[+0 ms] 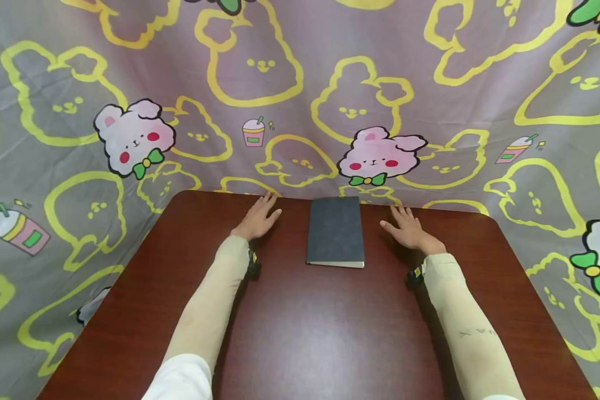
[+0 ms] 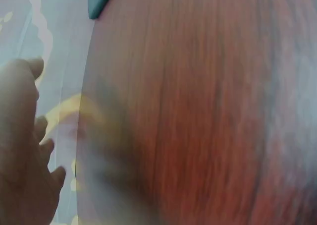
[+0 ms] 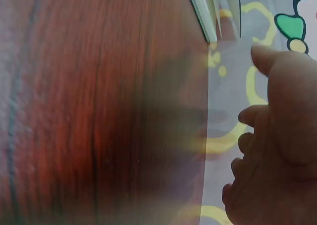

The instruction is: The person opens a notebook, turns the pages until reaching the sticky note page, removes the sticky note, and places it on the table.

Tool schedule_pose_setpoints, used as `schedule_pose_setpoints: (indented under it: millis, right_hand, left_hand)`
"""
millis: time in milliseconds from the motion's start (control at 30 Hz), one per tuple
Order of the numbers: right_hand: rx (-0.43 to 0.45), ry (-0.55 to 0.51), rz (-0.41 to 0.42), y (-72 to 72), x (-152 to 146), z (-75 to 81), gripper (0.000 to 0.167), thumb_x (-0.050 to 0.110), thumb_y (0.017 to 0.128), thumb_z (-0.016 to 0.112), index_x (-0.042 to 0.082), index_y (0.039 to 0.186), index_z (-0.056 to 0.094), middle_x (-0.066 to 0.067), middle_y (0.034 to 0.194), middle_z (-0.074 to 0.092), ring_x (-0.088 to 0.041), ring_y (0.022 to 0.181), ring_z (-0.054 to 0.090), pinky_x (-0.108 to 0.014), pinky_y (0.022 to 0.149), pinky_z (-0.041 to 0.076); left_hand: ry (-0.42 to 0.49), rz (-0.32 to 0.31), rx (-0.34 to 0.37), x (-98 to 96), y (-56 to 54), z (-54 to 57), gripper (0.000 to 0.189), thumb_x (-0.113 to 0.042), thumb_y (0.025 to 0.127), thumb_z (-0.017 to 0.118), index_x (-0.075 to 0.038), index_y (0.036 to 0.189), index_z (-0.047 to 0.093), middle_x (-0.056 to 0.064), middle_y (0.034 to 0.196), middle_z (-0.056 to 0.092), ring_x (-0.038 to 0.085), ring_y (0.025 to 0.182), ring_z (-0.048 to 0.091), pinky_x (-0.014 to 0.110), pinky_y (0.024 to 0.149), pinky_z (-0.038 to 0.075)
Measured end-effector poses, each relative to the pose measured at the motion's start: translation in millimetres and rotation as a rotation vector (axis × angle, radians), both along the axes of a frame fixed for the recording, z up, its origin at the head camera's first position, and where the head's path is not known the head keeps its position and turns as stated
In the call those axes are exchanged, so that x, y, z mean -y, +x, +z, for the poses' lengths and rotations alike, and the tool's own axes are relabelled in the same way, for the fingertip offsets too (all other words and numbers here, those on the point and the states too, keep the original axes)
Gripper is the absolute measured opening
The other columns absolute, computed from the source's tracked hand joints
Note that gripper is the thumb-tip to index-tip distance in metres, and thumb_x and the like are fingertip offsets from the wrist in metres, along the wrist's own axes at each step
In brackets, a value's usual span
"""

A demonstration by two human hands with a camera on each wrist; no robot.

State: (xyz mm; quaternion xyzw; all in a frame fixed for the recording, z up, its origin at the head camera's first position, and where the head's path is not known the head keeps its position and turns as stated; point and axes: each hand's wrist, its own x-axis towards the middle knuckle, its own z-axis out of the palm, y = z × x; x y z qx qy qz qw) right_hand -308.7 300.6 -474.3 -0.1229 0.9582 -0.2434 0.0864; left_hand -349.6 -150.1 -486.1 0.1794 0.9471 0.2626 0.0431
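Observation:
A dark grey-blue hardcover notebook lies closed on the brown wooden table, near its far edge, with pale page edges facing the near side. To the left of it is my left hand, fingers straight and spread toward the far edge, holding nothing. My right hand is on the other side, likewise spread and bare. Both hands stand apart from the notebook. A corner of the notebook shows at the top of the left wrist view. In the right wrist view the notebook's pages and cover appear at the top.
A grey curtain with yellow outlines and cartoon rabbits hangs right behind the table's far edge and along both sides. Small dark wrist cameras are strapped under both wrists.

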Motion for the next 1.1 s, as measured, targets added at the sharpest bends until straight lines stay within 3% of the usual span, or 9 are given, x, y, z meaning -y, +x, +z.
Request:
schedule_pose_setpoints:
  millis: [133,267,700,900,1100]
  right_hand:
    - [0.02,-0.044,0.039,1.3,4,1.8,0.082,0.052,0.107,0.038,-0.002,0.161,0.008,-0.028,0.167,-0.01,-0.051,0.152,-0.011,-0.071,0.118,-0.003]
    - [0.007,-0.073,0.081,2.6,12,3.1,0.079,0.048,0.107,0.041,0.0,0.162,0.011,-0.026,0.168,-0.006,-0.049,0.153,-0.011,-0.07,0.118,-0.002]
    - [0.031,-0.11,0.187,10.1,37,13.7,0.094,0.05,0.096,0.063,0.008,0.164,0.014,-0.018,0.171,-0.002,-0.043,0.156,-0.009,-0.07,0.119,-0.002]
    - [0.079,-0.097,0.199,4.6,39,16.7,0.105,0.052,0.088,0.073,0.011,0.164,0.013,-0.015,0.171,-0.002,-0.044,0.155,-0.009,-0.074,0.116,0.006]
    - [0.134,-0.123,0.22,-4.8,35,13.9,0.112,0.048,0.083,0.081,0.012,0.164,0.014,-0.016,0.171,-0.004,-0.044,0.155,-0.011,-0.075,0.115,0.011]
  left_hand:
    - [0.063,-0.069,0.006,-15.7,-1.8,4.9,0.068,-0.046,0.109,0.037,-0.01,0.164,0.017,0.014,0.17,0.014,0.037,0.157,0.012,0.053,0.125,0.015]
    - [0.061,-0.135,-0.014,-36.3,-1.6,11.9,0.068,-0.045,0.109,0.04,-0.007,0.162,0.021,0.015,0.168,0.023,0.035,0.155,0.019,0.049,0.125,0.019]
    - [-0.137,-0.27,-0.052,-124.9,15.2,22.6,0.066,-0.049,0.107,0.042,-0.016,0.162,0.027,0.008,0.168,0.024,0.03,0.156,0.019,0.045,0.125,0.021]
    - [-0.185,-0.305,-0.013,-149.5,19.9,17.2,0.068,-0.054,0.106,0.041,-0.02,0.163,0.026,0.006,0.17,0.02,0.028,0.157,0.015,0.048,0.126,0.019]
    - [-0.265,-0.32,0.027,-161.3,23.2,9.1,0.069,-0.057,0.106,0.037,-0.022,0.163,0.023,0.004,0.171,0.015,0.027,0.158,0.011,0.049,0.126,0.014]
